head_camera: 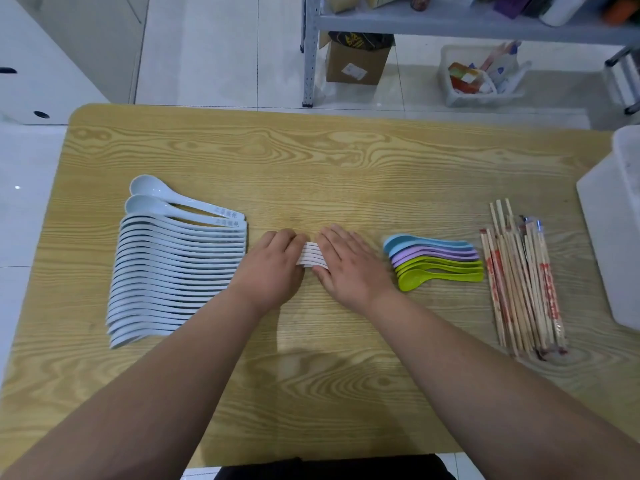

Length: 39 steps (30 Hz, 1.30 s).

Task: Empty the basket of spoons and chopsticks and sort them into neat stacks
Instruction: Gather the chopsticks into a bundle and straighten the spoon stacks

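Observation:
A small stack of white spoons (311,255) lies at the table's middle. My left hand (273,263) covers its left end and my right hand (349,263) presses its right end, so only the handles between them show. A long row of overlapping pale blue-white spoons (173,261) lies to the left. To the right sits a nested stack of blue, purple and green spoons (436,259). Further right lies a bundle of wrapped wooden chopsticks (523,282). The white basket (613,244) stands at the table's right edge, partly out of frame.
The wooden table (311,161) has bare surface along its far side and near edge. Beyond it on the tiled floor stand a metal shelf (310,50), a cardboard box (356,62) and a clear bin (481,77) of packets.

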Each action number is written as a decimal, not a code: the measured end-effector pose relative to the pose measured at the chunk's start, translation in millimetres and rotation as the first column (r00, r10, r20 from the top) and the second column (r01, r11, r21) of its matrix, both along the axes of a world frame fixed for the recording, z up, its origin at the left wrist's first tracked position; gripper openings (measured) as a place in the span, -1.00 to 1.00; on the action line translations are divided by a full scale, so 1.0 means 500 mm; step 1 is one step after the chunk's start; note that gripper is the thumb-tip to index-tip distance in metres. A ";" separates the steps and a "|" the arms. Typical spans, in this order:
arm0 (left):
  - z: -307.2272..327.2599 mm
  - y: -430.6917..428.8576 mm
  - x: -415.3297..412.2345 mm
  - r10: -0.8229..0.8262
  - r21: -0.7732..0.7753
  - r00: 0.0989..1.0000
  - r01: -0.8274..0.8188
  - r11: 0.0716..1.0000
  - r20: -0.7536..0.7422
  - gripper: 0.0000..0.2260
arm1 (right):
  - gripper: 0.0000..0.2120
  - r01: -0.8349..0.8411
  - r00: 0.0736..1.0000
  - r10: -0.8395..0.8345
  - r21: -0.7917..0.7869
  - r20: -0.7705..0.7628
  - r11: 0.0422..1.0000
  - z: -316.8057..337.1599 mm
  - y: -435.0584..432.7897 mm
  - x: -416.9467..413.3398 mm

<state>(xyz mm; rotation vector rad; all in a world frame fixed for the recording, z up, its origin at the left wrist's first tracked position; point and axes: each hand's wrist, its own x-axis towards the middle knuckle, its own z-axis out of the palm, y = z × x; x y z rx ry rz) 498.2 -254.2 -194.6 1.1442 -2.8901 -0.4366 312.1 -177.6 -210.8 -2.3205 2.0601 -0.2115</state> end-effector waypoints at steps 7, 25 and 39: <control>0.023 -0.002 0.005 0.010 -0.009 1.000 -0.010 1.000 0.019 -0.36 | -0.31 0.010 1.000 -0.010 0.157 -0.001 0.988 0.013 0.003 -0.001; 0.093 0.049 -0.114 0.018 0.021 0.999 -0.017 1.000 -0.041 -0.32 | -0.32 -0.065 0.998 0.065 0.004 0.023 0.998 0.105 0.139 -0.129; 0.186 0.275 -0.012 0.185 0.013 0.981 -0.186 0.982 0.062 -0.50 | -0.57 -0.172 0.964 0.153 0.071 0.219 0.982 0.156 0.238 -0.103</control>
